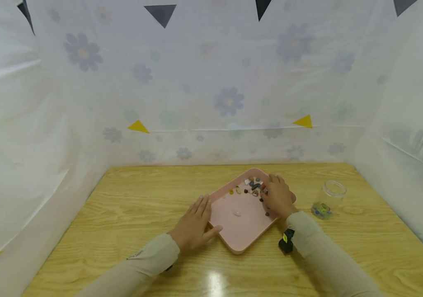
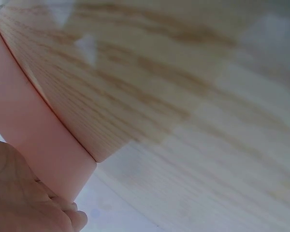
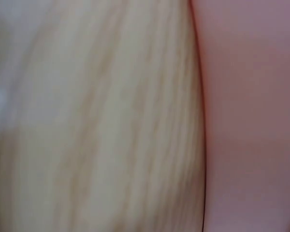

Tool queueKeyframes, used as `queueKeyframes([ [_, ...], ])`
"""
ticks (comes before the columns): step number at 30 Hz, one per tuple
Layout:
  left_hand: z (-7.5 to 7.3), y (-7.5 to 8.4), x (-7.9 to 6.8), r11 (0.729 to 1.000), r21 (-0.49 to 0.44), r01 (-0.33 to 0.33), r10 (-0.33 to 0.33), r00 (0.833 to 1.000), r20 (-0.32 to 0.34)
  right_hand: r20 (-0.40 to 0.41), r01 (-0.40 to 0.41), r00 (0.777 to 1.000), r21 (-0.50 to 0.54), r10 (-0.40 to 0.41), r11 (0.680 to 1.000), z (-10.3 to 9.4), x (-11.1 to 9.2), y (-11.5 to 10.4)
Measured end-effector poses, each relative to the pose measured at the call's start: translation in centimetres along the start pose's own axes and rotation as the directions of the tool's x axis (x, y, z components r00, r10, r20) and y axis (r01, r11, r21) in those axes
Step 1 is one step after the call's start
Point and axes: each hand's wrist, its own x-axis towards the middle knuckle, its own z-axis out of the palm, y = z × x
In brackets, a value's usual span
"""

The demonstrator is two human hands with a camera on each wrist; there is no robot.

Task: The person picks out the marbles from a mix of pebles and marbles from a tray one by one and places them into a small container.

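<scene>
A pink rectangular tray point(image 1: 230, 225) lies at an angle on the wooden table. Small dark, red, green and white stones point(image 1: 254, 186) are scattered along its far and right sides. One pale stone point(image 1: 237, 213) sits apart near the tray's middle. My left hand point(image 1: 195, 225) rests against the left rim, fingers straight and thumb over the near edge. In the left wrist view, part of that hand point(image 2: 24, 198) shows beside the pink wall. My right hand point(image 1: 279, 197) reaches over the right rim, fingertips among the stones; I cannot tell whether they pinch one.
To the right of the tray stands an open clear jar point(image 1: 329, 200) with blue, green and yellowish pieces at its bottom. The wooden table point(image 1: 133, 206) ends at a white flowered curtain point(image 1: 196, 82) behind, with more sheeting at both sides.
</scene>
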Motion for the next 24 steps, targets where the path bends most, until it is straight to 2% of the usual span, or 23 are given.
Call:
queueKeyframes([
  [24, 0.1, -0.05, 0.07, 1.0, 0.019, -0.007, 0.007, 1.0, -0.008, -0.013, 0.027, 1.0, 0.039, -0.027, 0.999, -0.34, -0.16, -0.18],
])
